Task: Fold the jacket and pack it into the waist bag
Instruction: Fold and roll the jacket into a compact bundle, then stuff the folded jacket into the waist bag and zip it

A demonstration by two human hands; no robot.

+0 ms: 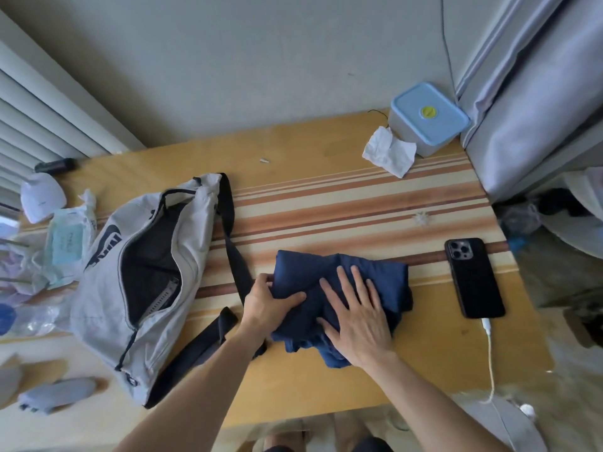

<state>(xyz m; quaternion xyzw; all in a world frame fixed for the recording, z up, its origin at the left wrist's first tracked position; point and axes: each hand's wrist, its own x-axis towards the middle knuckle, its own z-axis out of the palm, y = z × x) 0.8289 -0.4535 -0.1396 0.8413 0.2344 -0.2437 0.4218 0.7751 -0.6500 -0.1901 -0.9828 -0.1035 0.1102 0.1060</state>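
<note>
- While the navy jacket (342, 288) lies bundled on the table (424, 370), its left edge is pinched by the left hand (266, 305).
- It is pressed flat by the right hand (355, 318), fingers spread.
- Once released, unfolding is likely.
- Snagging at the waist bag (143, 272) opening is possible.

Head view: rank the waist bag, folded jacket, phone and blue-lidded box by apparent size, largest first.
1. waist bag
2. folded jacket
3 and 4. phone and blue-lidded box look alike; the box sits farther away, so no ranking.

Navy jacket (342, 288), grey waist bag (107, 288) with black strap (228, 216), orange-striped tabletop (359, 197), black phone (474, 277)
</note>
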